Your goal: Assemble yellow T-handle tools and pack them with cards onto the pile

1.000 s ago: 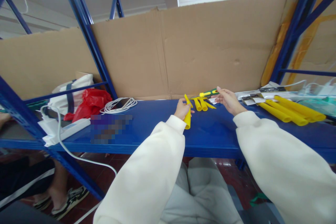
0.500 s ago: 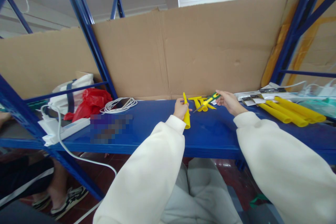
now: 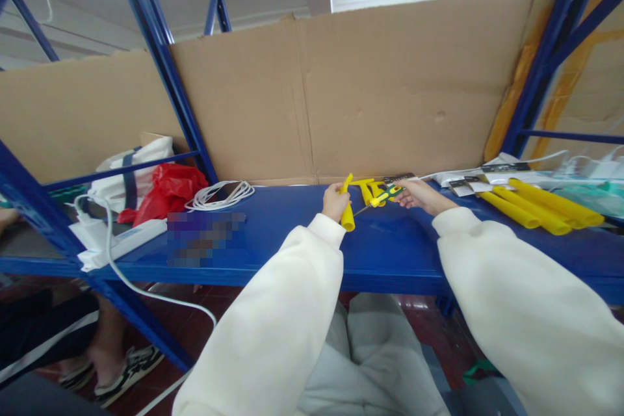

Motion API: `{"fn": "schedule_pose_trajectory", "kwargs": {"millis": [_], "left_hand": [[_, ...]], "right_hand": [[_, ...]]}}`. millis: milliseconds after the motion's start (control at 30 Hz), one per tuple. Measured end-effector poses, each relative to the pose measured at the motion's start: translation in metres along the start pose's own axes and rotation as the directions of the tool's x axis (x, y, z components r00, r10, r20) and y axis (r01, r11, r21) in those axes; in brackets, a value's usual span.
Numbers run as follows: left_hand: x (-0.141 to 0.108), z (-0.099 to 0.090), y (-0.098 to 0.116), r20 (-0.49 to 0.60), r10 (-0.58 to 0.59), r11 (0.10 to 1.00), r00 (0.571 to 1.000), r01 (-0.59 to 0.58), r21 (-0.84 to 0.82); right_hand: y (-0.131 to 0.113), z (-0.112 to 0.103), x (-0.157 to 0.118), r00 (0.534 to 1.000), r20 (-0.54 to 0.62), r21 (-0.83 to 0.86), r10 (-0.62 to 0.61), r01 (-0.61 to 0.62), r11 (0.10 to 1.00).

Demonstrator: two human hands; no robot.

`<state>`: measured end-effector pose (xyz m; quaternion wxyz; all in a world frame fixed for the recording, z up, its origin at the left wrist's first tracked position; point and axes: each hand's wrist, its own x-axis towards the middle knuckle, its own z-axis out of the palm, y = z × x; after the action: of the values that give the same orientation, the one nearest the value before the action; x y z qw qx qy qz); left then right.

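My left hand [image 3: 335, 202] is closed around a yellow plastic piece with a tube-like lower end [image 3: 348, 217], held above the blue shelf top [image 3: 292, 253]. In my right hand [image 3: 414, 195] is a screwdriver [image 3: 387, 195] with a green and yellow handle, gripped near the handle's end. Its thin shaft points left and down toward the yellow piece; whether the tip touches it I cannot tell. Just behind the screwdriver, several more yellow plastic pieces [image 3: 363, 191] lie on the shelf, partly hidden by it.
Yellow tubes [image 3: 536, 208] and white packets [image 3: 463, 183] lie at the right. On the left are a coiled white cable [image 3: 207, 198], a red plastic bag [image 3: 168, 188] and a power strip [image 3: 127, 240]. Cardboard [image 3: 390, 91] stands behind. Another person's leg [image 3: 110, 331] shows at lower left.
My right hand has moved left and slightly down, bringing the screwdriver's tip closer to the yellow piece. The piece in my left hand has tilted, its top leaning further right.
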<state>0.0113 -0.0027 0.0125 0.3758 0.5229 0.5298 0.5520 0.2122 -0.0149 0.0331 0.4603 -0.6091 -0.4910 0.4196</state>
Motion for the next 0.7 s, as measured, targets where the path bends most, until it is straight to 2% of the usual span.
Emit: {"fn": "schedule_pose_trajectory", "kwargs": {"millis": [133, 233, 467, 700], "left_hand": [[0.012, 0.001, -0.012, -0.028, 0.117, 0.984, 0.993, -0.112, 0.137], [0.019, 0.001, -0.020, -0.036, 0.166, 0.966, 0.985, -0.155, 0.206], [0.023, 0.000, -0.023, -0.035, 0.164, 0.951, 0.986, -0.148, 0.270], [0.019, 0.000, -0.020, -0.029, 0.114, 0.961, 0.993, -0.102, 0.255]], "right_hand": [[0.003, 0.000, 0.003, 0.985, 0.064, -0.130, 0.161, -0.151, 0.980], [0.004, 0.000, 0.003, 0.975, 0.068, -0.205, 0.210, -0.193, 0.960], [0.006, -0.001, 0.006, 0.970, 0.028, -0.356, 0.241, -0.216, 0.909], [0.010, -0.004, 0.009, 0.988, 0.005, -0.459, 0.153, -0.134, 0.879]]}}
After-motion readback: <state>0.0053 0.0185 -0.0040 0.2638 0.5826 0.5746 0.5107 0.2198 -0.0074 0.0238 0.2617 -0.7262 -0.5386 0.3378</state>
